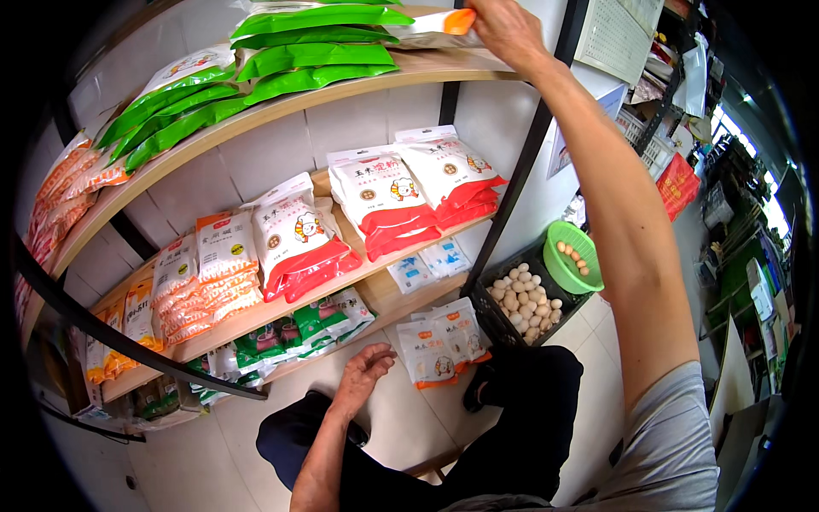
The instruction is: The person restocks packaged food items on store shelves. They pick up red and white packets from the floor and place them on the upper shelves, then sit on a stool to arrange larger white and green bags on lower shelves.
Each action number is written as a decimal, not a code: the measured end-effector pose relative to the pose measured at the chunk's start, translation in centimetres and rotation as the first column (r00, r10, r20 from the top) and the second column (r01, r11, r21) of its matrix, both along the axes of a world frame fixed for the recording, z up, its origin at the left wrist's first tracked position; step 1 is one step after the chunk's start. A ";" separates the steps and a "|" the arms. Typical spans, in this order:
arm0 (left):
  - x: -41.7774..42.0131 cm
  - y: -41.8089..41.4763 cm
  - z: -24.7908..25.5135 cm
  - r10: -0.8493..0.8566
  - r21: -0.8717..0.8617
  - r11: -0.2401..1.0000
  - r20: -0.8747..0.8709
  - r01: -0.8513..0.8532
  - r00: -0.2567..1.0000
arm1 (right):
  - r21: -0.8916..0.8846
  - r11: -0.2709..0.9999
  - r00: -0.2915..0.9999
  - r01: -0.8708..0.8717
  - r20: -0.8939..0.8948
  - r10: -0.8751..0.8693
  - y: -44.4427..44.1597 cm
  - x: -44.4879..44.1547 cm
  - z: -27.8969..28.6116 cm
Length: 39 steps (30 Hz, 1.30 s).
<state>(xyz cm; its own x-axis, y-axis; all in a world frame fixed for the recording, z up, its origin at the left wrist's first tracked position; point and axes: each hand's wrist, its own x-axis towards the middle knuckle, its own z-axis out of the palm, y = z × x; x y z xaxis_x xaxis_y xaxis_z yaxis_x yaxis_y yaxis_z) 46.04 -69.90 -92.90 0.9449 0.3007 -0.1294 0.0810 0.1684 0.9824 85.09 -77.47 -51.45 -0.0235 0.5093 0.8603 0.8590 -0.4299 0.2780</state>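
Note:
At the top of the view my right hand (507, 31) grips the orange end of a white plastic bag (429, 29). That bag lies on the upper wooden shelf (441, 64), beside stacked green-and-white bags (313, 61). My left hand (366, 376) hangs above the tiled floor between my knees, loosely curled with nothing in it. Nearest to it, two white-and-orange starch bags (427, 352) rest on the floor. White-and-red corn starch bags (381, 192) fill part of the middle shelf.
White-and-orange packets (224, 249) sit left on the middle shelf; green packets (320, 323) lie below. A black crate of eggs (524, 304) and a green plastic basket (569, 256) holding several eggs stand right. Black metal posts (512, 185) frame the shelving.

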 end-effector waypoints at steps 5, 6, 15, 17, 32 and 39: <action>0.4 -0.4 0.0 0.005 0.008 1.000 -0.040 -0.004 0.999 | -0.055 0.997 0.992 0.052 -0.109 -0.058 -3.1 -3.0 -0.5; 0.4 -0.4 -0.1 -0.009 0.007 1.000 -0.040 0.009 0.999 | 0.004 1.000 0.999 -0.009 -0.031 0.009 -3.3 -3.0 -1.0; 1.6 -1.1 -0.9 -0.035 0.014 0.999 -0.035 0.035 0.999 | -0.097 0.994 0.997 -0.051 -0.056 0.045 -3.9 -1.5 -4.5; 1.7 -1.1 -1.0 -0.041 0.026 0.999 -0.039 0.042 0.998 | -0.070 0.996 0.995 -0.048 -0.096 0.041 -3.5 -1.6 -4.5; 2.4 -2.5 3.4 -0.114 -0.295 0.947 0.069 0.130 0.991 | 0.472 0.856 0.871 -0.210 -0.308 0.384 -16.8 -14.9 -11.9; 2.7 -4.2 3.5 -0.258 -0.460 0.814 0.262 0.355 0.930 | 0.387 0.897 0.501 -0.216 -0.744 0.442 -19.2 -20.9 -24.7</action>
<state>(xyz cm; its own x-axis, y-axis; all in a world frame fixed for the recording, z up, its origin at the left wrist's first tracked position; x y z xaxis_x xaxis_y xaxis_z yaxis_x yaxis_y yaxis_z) 48.79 -74.15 -89.39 0.9978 -0.0664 -0.0004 0.0421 0.6278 0.7772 64.23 -96.64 -76.15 0.5989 0.4180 0.6831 0.7564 -0.0152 -0.6539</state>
